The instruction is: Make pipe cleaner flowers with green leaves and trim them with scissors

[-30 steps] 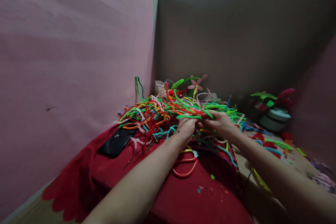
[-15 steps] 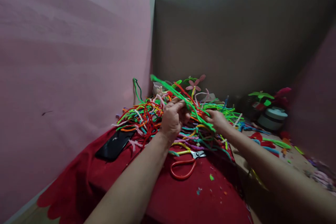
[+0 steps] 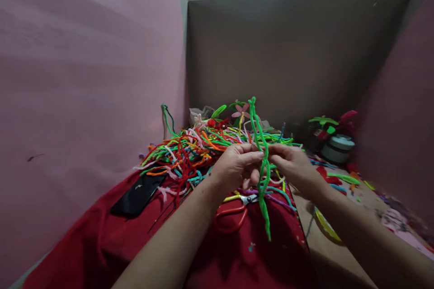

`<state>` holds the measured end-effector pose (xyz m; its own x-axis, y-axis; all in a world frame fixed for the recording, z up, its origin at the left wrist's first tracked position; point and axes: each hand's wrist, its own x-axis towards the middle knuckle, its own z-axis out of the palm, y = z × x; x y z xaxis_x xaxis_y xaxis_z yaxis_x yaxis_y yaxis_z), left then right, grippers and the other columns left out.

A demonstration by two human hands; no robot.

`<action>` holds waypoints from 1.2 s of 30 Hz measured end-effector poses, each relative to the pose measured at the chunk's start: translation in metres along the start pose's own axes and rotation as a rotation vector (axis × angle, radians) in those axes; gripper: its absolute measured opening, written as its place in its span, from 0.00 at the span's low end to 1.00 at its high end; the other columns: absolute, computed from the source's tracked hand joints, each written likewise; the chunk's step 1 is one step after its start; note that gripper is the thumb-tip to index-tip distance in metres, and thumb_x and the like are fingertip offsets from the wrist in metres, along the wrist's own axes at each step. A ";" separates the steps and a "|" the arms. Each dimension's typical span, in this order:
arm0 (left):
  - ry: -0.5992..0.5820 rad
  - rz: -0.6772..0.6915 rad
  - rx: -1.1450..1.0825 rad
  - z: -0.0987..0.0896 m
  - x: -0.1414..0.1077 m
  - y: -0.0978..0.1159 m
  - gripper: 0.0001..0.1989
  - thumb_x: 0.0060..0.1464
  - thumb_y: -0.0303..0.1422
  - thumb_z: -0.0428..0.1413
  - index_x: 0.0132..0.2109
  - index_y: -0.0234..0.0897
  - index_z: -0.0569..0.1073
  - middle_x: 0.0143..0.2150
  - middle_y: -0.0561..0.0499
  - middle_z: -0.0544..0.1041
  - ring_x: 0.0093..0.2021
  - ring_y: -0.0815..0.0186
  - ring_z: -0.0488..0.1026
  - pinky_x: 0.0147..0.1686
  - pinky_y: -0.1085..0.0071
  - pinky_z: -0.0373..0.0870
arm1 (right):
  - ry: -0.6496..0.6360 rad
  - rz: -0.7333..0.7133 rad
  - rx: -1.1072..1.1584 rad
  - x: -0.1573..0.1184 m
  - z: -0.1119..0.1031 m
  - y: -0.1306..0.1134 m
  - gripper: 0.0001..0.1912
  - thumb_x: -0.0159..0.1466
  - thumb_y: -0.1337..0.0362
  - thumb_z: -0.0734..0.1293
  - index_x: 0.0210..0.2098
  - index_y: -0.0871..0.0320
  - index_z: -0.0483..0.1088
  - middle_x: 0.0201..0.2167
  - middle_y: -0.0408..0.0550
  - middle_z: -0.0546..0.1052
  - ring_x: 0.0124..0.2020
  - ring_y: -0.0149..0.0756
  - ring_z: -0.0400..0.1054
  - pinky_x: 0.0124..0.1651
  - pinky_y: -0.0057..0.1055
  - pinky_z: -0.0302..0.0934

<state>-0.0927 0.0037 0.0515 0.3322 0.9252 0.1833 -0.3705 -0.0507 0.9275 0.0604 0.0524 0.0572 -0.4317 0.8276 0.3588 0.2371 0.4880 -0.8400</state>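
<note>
Bright green pipe cleaners (image 3: 264, 180), partly twisted round each other, hang nearly upright between my hands. My left hand (image 3: 239, 165) pinches them from the left, its fingers closed near their middle. From the right, my right hand (image 3: 288, 162) grips the same green strands, fingertips close to those of the left. Behind and below both hands spreads a tangled pile of coloured pipe cleaners (image 3: 183, 153). Red-handled scissors (image 3: 233, 216) lie just under the hands, partly covered by the hanging green end.
A black phone (image 3: 137, 196) rests on the red cloth (image 3: 135, 244) at the left. Pipe-cleaner flowers (image 3: 242, 112) stand behind the pile. At the right are a pale lidded container (image 3: 337, 148), a yellow roll (image 3: 327, 226) and scattered pieces. A pink wall rises at left.
The green pipe cleaners have turned from a slant to nearly upright. My hands have come closer together, the left one moving right. The view has shifted slightly to the right.
</note>
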 end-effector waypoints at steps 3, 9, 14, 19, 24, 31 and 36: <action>0.040 0.013 -0.019 0.007 0.001 -0.007 0.10 0.48 0.37 0.56 0.30 0.33 0.65 0.18 0.55 0.70 0.10 0.74 0.62 0.08 0.80 0.56 | -0.142 0.194 0.525 -0.022 -0.002 -0.004 0.09 0.57 0.60 0.64 0.29 0.60 0.70 0.23 0.46 0.73 0.24 0.31 0.66 0.31 0.30 0.61; 0.212 -0.032 0.145 0.026 0.002 -0.016 0.11 0.46 0.36 0.57 0.26 0.33 0.64 0.15 0.57 0.67 0.10 0.77 0.59 0.09 0.81 0.52 | -0.091 0.302 0.738 -0.040 0.000 0.008 0.09 0.51 0.63 0.71 0.28 0.60 0.69 0.21 0.42 0.72 0.21 0.27 0.65 0.29 0.28 0.61; 0.215 -0.063 0.195 0.029 0.003 -0.023 0.08 0.45 0.33 0.56 0.27 0.34 0.65 0.16 0.57 0.68 0.10 0.76 0.60 0.08 0.81 0.51 | 0.087 0.209 0.542 -0.046 -0.002 0.009 0.12 0.48 0.63 0.73 0.27 0.60 0.67 0.21 0.40 0.72 0.22 0.27 0.65 0.28 0.26 0.59; 0.138 -0.155 0.176 0.027 0.005 -0.027 0.09 0.46 0.33 0.54 0.24 0.33 0.64 0.17 0.56 0.68 0.10 0.77 0.60 0.09 0.80 0.48 | 0.001 0.229 0.541 -0.050 -0.004 0.015 0.08 0.51 0.64 0.70 0.25 0.60 0.66 0.18 0.41 0.72 0.21 0.28 0.65 0.28 0.28 0.59; 0.186 -0.148 0.291 0.029 0.006 -0.024 0.09 0.45 0.31 0.53 0.22 0.34 0.63 0.15 0.59 0.63 0.10 0.79 0.53 0.11 0.79 0.45 | -0.019 0.233 0.601 -0.050 -0.005 0.019 0.06 0.52 0.66 0.70 0.25 0.59 0.67 0.18 0.39 0.71 0.21 0.28 0.63 0.28 0.27 0.58; 0.222 0.036 0.498 0.031 0.005 -0.023 0.09 0.46 0.28 0.52 0.21 0.33 0.62 0.17 0.59 0.60 0.19 0.78 0.57 0.20 0.80 0.55 | -0.020 0.290 0.604 -0.052 -0.007 0.023 0.05 0.52 0.66 0.68 0.25 0.59 0.67 0.16 0.38 0.68 0.18 0.26 0.60 0.25 0.26 0.53; 0.237 0.038 0.445 0.035 0.005 -0.027 0.09 0.46 0.29 0.53 0.22 0.33 0.62 0.18 0.60 0.59 0.18 0.78 0.58 0.17 0.80 0.56 | 0.005 0.286 0.573 -0.052 -0.005 0.018 0.07 0.49 0.70 0.68 0.26 0.59 0.66 0.19 0.38 0.68 0.21 0.27 0.61 0.28 0.28 0.55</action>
<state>-0.0509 -0.0036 0.0388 0.1001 0.9769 0.1886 0.0443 -0.1938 0.9800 0.0914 0.0192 0.0254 -0.4155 0.9052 0.0895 -0.1610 0.0237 -0.9867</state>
